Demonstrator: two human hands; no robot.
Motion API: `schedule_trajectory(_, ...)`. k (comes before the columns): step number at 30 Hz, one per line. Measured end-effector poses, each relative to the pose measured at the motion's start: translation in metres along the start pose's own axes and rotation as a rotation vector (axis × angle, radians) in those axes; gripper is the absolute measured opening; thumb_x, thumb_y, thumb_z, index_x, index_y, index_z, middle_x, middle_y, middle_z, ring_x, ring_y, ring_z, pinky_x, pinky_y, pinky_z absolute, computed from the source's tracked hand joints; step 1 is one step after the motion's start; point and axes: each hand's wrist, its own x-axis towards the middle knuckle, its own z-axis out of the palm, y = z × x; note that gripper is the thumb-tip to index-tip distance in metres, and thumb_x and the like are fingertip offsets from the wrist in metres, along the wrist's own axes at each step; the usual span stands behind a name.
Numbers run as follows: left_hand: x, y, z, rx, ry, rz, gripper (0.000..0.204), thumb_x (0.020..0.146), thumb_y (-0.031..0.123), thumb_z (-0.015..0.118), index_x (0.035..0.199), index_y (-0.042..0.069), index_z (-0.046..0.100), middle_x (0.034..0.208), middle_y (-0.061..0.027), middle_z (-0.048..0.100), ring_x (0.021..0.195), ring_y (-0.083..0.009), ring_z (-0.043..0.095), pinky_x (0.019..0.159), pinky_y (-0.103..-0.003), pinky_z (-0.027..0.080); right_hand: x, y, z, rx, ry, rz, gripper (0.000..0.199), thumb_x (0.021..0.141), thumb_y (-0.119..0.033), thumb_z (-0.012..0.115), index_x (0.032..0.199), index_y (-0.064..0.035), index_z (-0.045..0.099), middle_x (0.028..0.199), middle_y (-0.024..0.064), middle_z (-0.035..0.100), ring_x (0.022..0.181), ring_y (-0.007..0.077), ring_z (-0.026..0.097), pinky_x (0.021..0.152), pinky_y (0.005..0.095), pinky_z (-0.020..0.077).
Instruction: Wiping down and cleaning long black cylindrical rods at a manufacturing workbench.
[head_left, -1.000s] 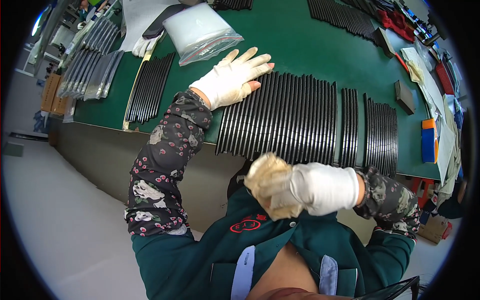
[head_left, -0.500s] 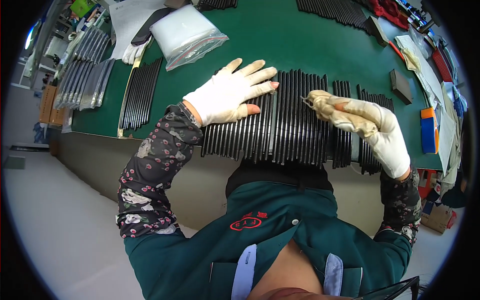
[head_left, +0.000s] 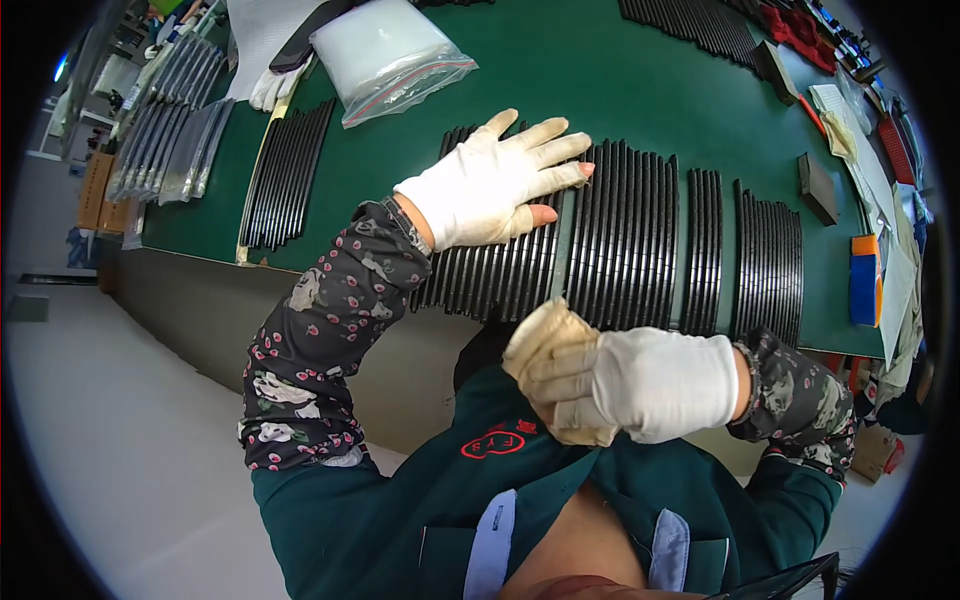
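Observation:
My left hand (head_left: 500,185), in a white glove with some bare fingertips, lies flat with fingers spread on the leftmost group of slim black rods (head_left: 490,275). It covers part of their upper ends. My right hand (head_left: 660,385), gloved too, is closed around a crumpled beige cloth (head_left: 535,340), at the table's near edge in front of my body. Between the hands lies a wider row of black rods (head_left: 625,230), its near ends partly hidden by the cloth. Further right are a narrow bunch (head_left: 704,250) and another row (head_left: 768,265).
More black rods (head_left: 288,175) lie at the left by bagged bundles (head_left: 170,150). Behind my left hand sits a clear zip bag (head_left: 390,60) of white material. A dark block (head_left: 817,188) and blue-orange tape rolls (head_left: 865,282) lie right on the green table (head_left: 560,85).
My right hand has swung from above the rods toward my body and down to the near edge, carrying the cloth. My left hand stays spread on the rods; the whole view has shifted slightly.

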Motion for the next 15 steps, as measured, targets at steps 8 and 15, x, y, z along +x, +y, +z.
schedule_trajectory(8,-0.001,-0.001,0.001,-0.015,0.006,0.006,0.058,0.086,0.035,0.058,0.138,0.013,0.043,0.148,-0.0087,0.034,0.137,-0.0294,0.033,0.109,-0.054,0.029,0.032,0.036,0.021,-0.163,0.261,-0.152,0.023,0.095,-0.016,0.043,0.109,-0.0046,0.056,0.111,0.0116,0.059,0.107,0.0256,0.057,0.094,0.0324,0.0453)
schedule_trajectory(15,-0.001,-0.003,0.002,0.008,0.02,0.028,0.058,0.085,0.033,0.058,0.137,0.013,0.044,0.147,-0.0083,0.035,0.137,-0.0296,0.033,0.109,-0.053,0.03,0.043,0.028,-0.012,-0.322,0.434,-0.16,0.048,0.07,0.003,0.059,0.118,-0.0002,0.053,0.122,0.0182,0.054,0.113,0.0362,0.054,0.094,0.0393,0.0473)
